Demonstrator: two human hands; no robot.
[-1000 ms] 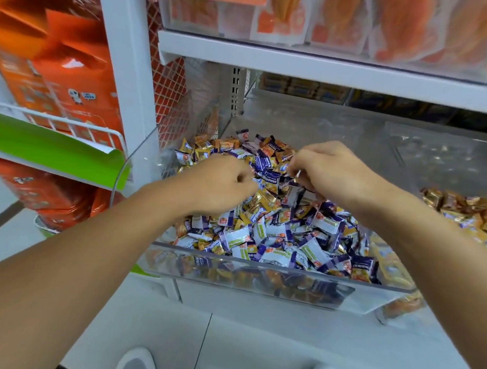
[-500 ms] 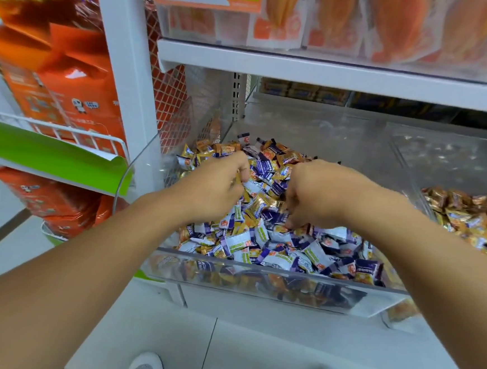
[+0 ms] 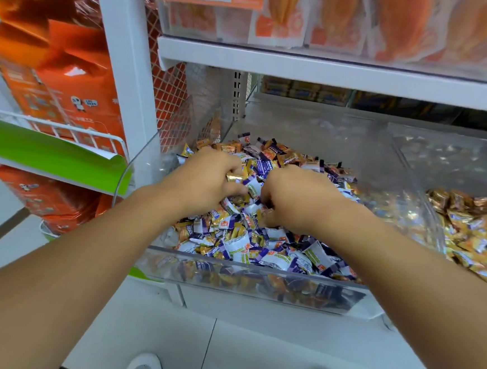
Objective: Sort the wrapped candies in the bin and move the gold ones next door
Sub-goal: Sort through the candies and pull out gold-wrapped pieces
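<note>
We face a white shelf unit (image 3: 332, 72) in a shop, with orange packets (image 3: 281, 15) standing on the upper shelf and orange bags (image 3: 78, 84) hanging on a rack to the left. Under the shelf sits a clear plastic bin (image 3: 257, 284), pulled toward us and heaped with mixed wrapped candies (image 3: 260, 247) in purple, white and gold. Just to its right, behind a clear dividing wall, lies the neighbouring bin (image 3: 420, 145), which holds a pile of gold candies (image 3: 477, 232) only.

Both our bare forearms reach in over the front rim. Our left hand (image 3: 207, 181) lies knuckles-up on the far left part of the heap, its fingers curled around a gold candy (image 3: 235, 178) that pokes out beside the thumb; more wrappers seem bunched under the palm, though we cannot tell how many. Our right hand (image 3: 296, 200) rests close beside it, near the middle of the heap, fingers curled down into the candies with wrappers pressed against the fingertips; we cannot tell whether it has hold of any one piece.

At the bottom edge the toes of two white shoes (image 3: 144, 368) show on the pale floor.
</note>
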